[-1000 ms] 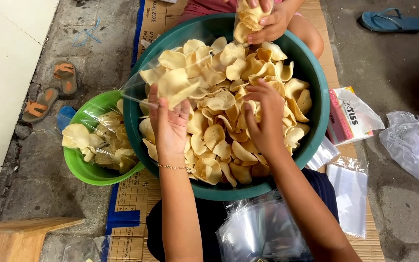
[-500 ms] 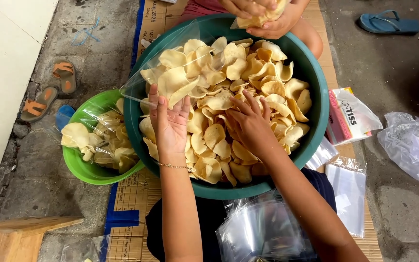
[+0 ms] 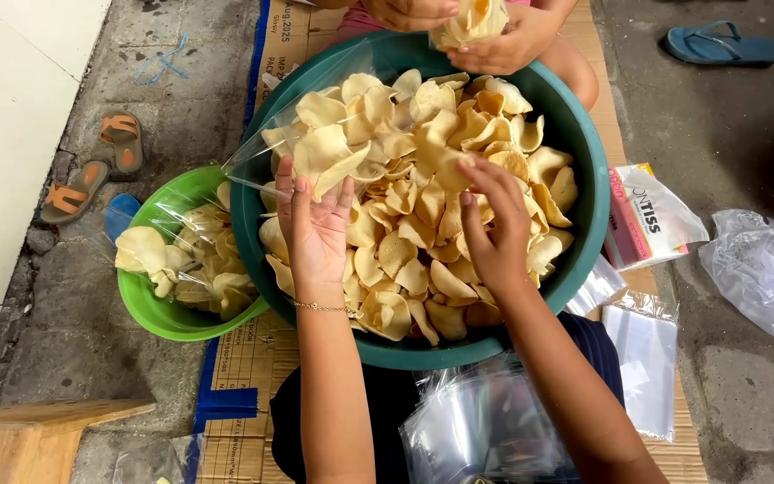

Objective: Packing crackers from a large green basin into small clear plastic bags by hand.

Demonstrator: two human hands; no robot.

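Both hands apart over crackers (image 3: 423,206) inside teal basin (image 3: 584,143), left hand (image 3: 315,229) perhaps pinching clear bag (image 3: 279,143), right hand (image 3: 494,224) loose near centre.
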